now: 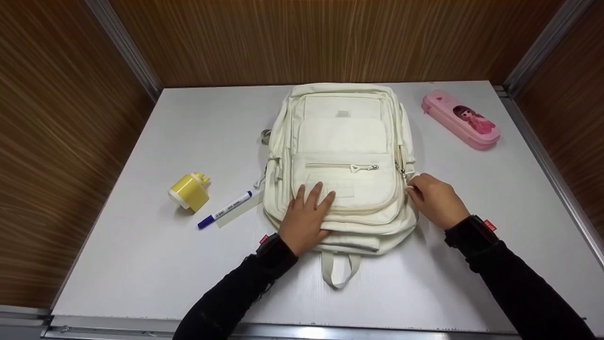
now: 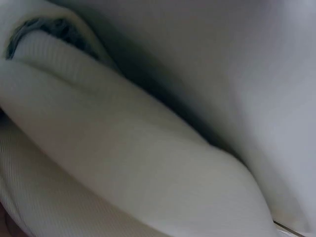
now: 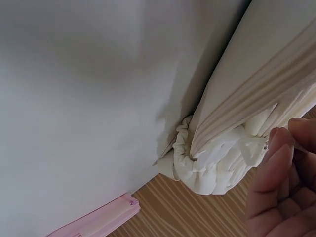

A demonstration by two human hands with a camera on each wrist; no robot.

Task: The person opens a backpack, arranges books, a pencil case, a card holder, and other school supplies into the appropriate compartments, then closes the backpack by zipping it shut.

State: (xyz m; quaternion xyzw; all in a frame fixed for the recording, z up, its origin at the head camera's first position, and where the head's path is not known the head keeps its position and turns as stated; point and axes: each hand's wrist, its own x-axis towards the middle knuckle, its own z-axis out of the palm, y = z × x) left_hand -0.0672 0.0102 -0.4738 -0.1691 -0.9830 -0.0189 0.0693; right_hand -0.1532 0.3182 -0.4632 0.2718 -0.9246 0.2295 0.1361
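A cream backpack point(image 1: 342, 134) lies on its back on the white table, its top carry loop point(image 1: 338, 282) toward me. My left hand point(image 1: 304, 222) rests with spread fingers on the lower part of the front pocket. At the bag's right side, my right hand point(image 1: 436, 198) pinches a zipper pull between thumb and curled fingers; the pinched part is mostly hidden. The right wrist view shows the right hand's fingertips point(image 3: 280, 148) together by the zipper, next to a gathered side pocket point(image 3: 197, 170). Only cream fabric point(image 2: 123, 133) and tabletop fill most of the left wrist view.
Left of the bag lie a blue-capped white marker point(image 1: 225, 210) and a yellow-and-white object point(image 1: 189, 191) of unclear kind. A pink pencil case point(image 1: 460, 120) sits at the back right. Wood-grain panels point(image 1: 330, 42) stand around the back and sides of the table.
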